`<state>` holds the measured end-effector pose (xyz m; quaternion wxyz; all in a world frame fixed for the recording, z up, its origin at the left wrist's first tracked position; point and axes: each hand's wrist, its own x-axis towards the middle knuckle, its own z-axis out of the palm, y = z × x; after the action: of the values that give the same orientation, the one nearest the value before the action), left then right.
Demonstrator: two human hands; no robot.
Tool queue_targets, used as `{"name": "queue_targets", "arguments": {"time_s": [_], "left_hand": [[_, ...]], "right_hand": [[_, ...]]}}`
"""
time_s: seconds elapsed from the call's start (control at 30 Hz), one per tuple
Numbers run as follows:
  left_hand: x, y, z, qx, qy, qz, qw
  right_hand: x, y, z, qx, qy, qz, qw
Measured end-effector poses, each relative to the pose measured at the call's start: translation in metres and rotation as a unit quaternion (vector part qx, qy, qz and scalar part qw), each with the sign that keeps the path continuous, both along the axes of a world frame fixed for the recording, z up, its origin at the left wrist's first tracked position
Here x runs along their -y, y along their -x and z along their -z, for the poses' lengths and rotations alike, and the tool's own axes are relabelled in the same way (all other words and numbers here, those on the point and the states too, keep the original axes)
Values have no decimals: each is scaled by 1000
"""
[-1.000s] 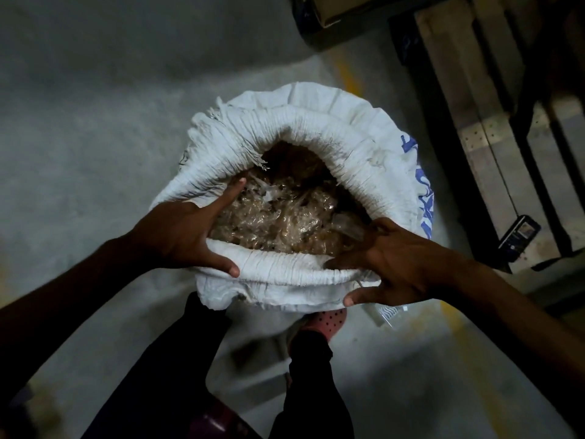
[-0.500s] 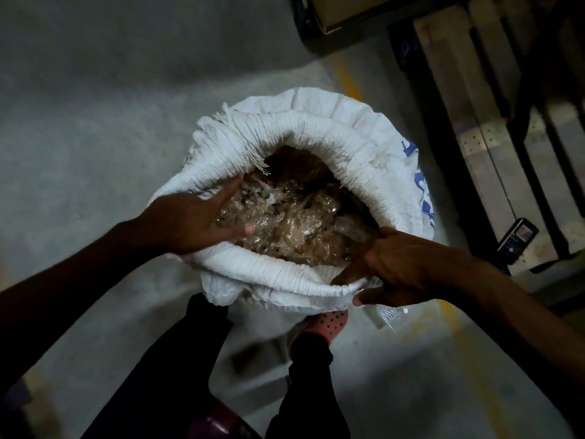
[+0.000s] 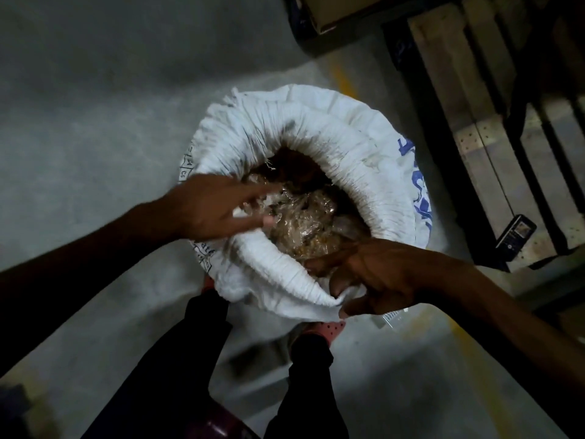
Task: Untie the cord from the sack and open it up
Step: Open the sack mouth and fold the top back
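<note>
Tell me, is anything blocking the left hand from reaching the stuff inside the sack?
Nothing visible does. The sack has its mouth rolled wide open, and the left hand, fingers spread, hangs right over the crinkly clear plastic inside. The right hand pinches the near rim off to the side, clear of that path. No cord shows.

A white woven sack [image 3: 357, 144] stands open on a grey concrete floor [image 3: 95, 122], its rim rolled down over crinkled clear plastic [image 3: 304, 217]. The left hand [image 3: 215, 210] spreads blurred above the opening; the right hand [image 3: 376, 277] pinches the near rim.
</note>
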<state>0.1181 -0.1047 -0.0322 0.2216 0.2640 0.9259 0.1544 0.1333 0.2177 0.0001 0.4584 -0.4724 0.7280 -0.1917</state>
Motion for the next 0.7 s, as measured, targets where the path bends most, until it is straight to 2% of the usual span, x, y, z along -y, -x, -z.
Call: {"name": "queue_targets", "arguments": {"time_s": [0.07, 0.1, 0.3, 0.4, 0.53, 0.6, 0.7], "left_hand": [[3, -21, 2, 38, -29, 66, 997], [8, -29, 6, 43, -28, 61, 997], [20, -55, 7, 18, -10, -34, 999], [20, -50, 8, 70, 30, -89, 993], [24, -40, 14, 109, 64, -131, 983], [27, -37, 14, 116, 75, -140, 981], [24, -35, 8, 133, 69, -169, 974]], "right_hand": [[-2, 4, -1, -11, -14, 1, 1000], [-1, 7, -2, -23, -18, 0, 1000], [19, 40, 1, -23, 21, 56, 998], [34, 60, 17, -106, 12, 104, 989], [32, 83, 42, -198, -109, 48, 973], [19, 87, 47, -216, -181, 29, 959], [-5, 88, 47, -217, -212, 39, 952]]}}
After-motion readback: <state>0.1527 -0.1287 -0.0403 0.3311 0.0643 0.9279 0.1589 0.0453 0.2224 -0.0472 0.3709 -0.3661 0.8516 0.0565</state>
